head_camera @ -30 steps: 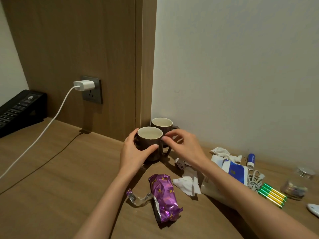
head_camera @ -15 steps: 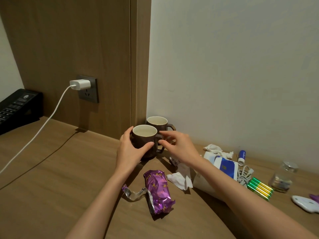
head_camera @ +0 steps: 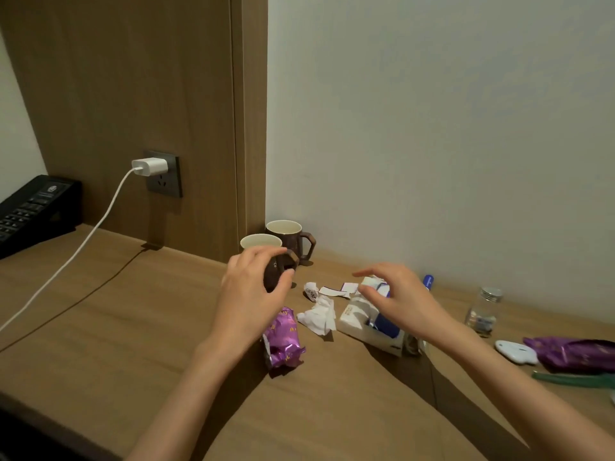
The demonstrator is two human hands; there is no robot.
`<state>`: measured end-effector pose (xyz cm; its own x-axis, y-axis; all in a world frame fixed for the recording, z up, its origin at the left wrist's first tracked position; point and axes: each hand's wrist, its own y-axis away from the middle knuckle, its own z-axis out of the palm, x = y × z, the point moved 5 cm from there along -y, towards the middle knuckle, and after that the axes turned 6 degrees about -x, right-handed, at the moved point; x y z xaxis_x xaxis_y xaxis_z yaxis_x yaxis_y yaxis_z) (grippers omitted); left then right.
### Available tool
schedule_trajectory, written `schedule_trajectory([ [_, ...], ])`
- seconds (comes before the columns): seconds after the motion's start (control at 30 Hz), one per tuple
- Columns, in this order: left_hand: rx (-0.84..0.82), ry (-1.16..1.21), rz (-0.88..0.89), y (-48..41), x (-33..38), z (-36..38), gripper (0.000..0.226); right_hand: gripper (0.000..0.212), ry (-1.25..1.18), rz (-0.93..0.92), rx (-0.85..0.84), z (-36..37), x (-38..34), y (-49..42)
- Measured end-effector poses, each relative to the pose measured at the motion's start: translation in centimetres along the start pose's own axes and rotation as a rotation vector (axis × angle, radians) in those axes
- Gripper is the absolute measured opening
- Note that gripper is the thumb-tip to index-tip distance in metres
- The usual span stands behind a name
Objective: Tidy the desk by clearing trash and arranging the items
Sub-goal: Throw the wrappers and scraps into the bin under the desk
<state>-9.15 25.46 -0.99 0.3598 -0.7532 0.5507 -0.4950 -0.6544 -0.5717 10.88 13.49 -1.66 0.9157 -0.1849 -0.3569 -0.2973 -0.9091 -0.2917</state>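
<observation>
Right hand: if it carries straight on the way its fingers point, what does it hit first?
Probably the front mug, near its handle: the right hand points left, above the paper scraps. Depth is unclear; if the hand is lower, the scraps come first.

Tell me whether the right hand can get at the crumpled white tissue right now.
Probably yes. The right hand hovers open over the tissue pack, and the crumpled tissue lies uncovered just beside it on the desk, with nothing between them.

No legible txt; marks on purple wrapper (head_camera: 284, 341), front mug (head_camera: 261, 241), phone (head_camera: 30, 207) keys too blurry.
</observation>
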Motion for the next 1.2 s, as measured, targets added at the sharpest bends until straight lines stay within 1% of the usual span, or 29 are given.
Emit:
schedule_trajectory([
  [0.07, -0.074, -0.086, -0.035, 1.2, 1.0, 0.6, 0.042, 0.032, 0.027, 0.009, -0.035, 0.4, 0.6, 1.3],
  [0.13, -0.150, -0.193, -0.073, 2.3, 1.3, 1.6, 0.049, 0.038, 0.089, 0.004, -0.104, 1.5, 0.9, 2.4],
  [0.23, -0.245, -0.253, -0.140, 4.0, 0.8, 2.9, 0.057, 0.044, 0.213, 0.011, -0.188, 3.1, 1.0, 3.8],
  [0.33, -0.299, -0.278, -0.192, 5.4, -0.1, 3.9, 0.064, 0.045, 0.281, -0.017, -0.167, 3.6, 1.1, 4.6],
  [0.43, -0.336, -0.307, -0.245, 6.3, -0.9, 4.5, 0.072, 0.046, 0.294, -0.017, -0.151, 3.5, 1.4, 5.2],
  [0.53, -0.345, -0.267, -0.259, 6.8, -1.2, 4.9, 0.070, 0.045, 0.301, -0.018, -0.150, 3.1, 1.6, 5.8],
  [0.73, -0.295, -0.185, -0.218, 7.2, -1.4, 5.0, 0.058, 0.037, 0.287, -0.016, -0.150, 1.7, 2.1, 7.1],
  [0.87, -0.223, -0.097, -0.203, 7.2, -1.6, 4.7, 0.054, 0.037, 0.304, 0.032, -0.178, 0.9, 2.4, 6.9],
  [0.93, -0.176, -0.048, -0.210, 7.1, -1.8, 4.4, 0.055, 0.035, 0.305, 0.033, -0.132, 0.5, 1.7, 6.3],
  [1.0, -0.118, -0.011, -0.219, 7.0, -2.0, 3.9, 0.056, 0.032, 0.249, 0.014, -0.071, 0.4, 0.4, 5.4],
  [1.03, -0.087, 0.006, -0.220, 7.0, -2.1, 3.5, 0.056, 0.032, 0.204, -0.003, -0.067, 0.7, -0.4, 4.8],
  [1.13, -0.022, 0.048, -0.200, 7.0, -2.1, 2.9, 0.056, 0.039, 0.080, -0.058, -0.124, 2.5, -3.0, 2.5],
  [1.2, -0.003, 0.066, -0.186, 7.1, -2.2, 2.7, 0.058, 0.043, 0.036, -0.054, -0.177, 4.2, -4.3, 0.9],
])
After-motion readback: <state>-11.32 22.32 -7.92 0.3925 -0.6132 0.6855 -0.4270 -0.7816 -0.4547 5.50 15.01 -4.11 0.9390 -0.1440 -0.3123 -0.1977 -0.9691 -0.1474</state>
